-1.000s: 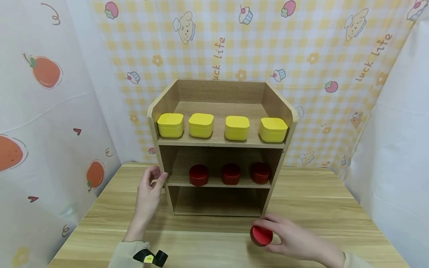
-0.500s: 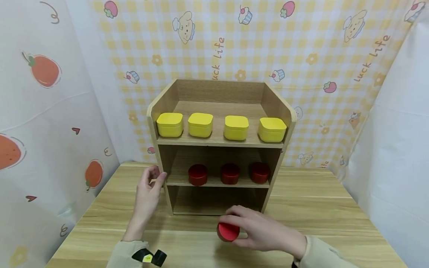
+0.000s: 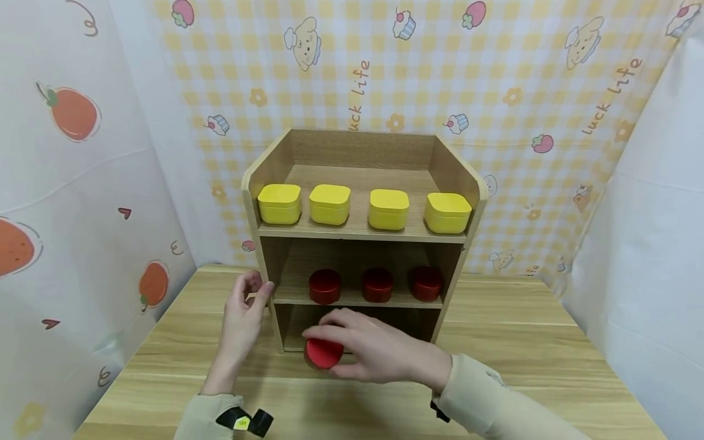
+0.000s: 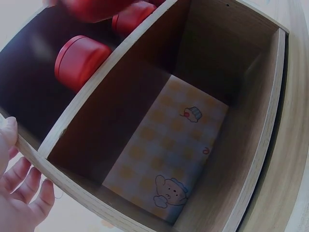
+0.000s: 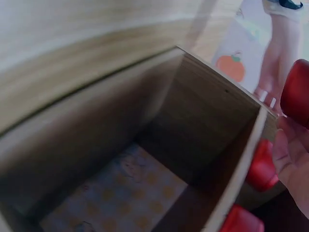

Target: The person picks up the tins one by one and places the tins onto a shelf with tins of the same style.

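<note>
My right hand holds a round red tin between thumb and fingers, in front of the lower left of a small wooden shelf unit. The held tin shows at the right edge of the right wrist view. On the middle tier stand 3 matching tins: a left one, a middle one and a right one. My left hand grips the unit's left side panel, its thumb at the front edge and its curled fingers along the outer face.
Several yellow square boxes with rounded corners, such as the leftmost box, line the top tier. Patterned paper shows at the back of the bottom compartment. Wooden tabletop surrounds the unit, and a checked cloth hangs behind.
My right hand has carried the red tin leftward and up across the front of the unit, from its lower right corner to its lower left. The left hand keeps its place.
</note>
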A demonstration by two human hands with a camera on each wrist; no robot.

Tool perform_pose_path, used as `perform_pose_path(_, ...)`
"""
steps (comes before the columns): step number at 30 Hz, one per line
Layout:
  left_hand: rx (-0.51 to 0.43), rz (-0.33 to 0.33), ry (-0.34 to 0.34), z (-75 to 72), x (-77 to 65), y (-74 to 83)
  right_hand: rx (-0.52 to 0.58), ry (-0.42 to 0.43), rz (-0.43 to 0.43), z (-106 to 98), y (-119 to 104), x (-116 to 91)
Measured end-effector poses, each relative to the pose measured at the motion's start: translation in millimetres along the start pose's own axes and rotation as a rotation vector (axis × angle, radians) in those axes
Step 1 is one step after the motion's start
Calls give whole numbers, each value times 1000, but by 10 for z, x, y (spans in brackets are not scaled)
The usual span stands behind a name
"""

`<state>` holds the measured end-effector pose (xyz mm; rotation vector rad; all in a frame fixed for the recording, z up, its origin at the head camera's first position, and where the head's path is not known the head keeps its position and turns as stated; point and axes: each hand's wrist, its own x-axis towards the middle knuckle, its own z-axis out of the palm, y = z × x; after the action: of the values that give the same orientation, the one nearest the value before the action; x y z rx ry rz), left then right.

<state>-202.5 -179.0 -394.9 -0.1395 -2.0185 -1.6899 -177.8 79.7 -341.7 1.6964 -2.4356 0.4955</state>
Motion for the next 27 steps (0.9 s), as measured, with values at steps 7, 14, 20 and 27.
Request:
perform_pose_path(7, 26, 18, 1, -4, 10, -24, 17, 45, 9, -211, -30, 318)
perform_pose_path(14, 3, 27, -3, 0, 6, -31, 5, 116, 39, -322, 12, 583)
perform_pose_path(20, -14, 53, -30, -8, 3, -32, -51, 119, 95, -335, 72, 780)
perform_pose_path(27, -32, 65, -70, -28, 10, -69, -177, 87, 168, -243, 98, 919)
